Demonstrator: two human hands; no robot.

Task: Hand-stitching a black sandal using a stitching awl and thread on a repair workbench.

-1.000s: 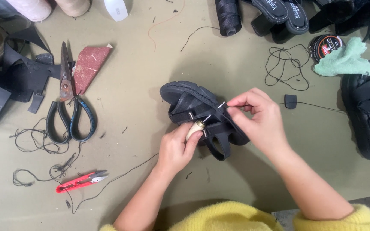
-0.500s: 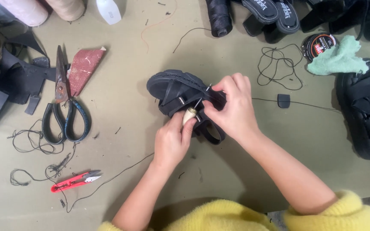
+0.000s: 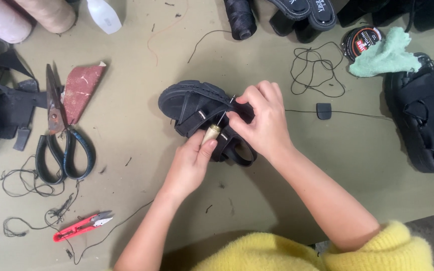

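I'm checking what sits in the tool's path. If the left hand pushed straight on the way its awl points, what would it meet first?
The left hand aims the awl up and right into the black sandal. It would meet the strap first, then probably the right hand fingertips pinching beside it; depth is unclear.

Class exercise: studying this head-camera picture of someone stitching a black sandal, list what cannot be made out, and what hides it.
- Awl tip: hidden in the head view behind the sandal strap.
- Right hand fingers' grip: covered by the hand's own back.
- Large scissors blade tips: lost against the black straps.
- Black footwear: cut off by the right edge.
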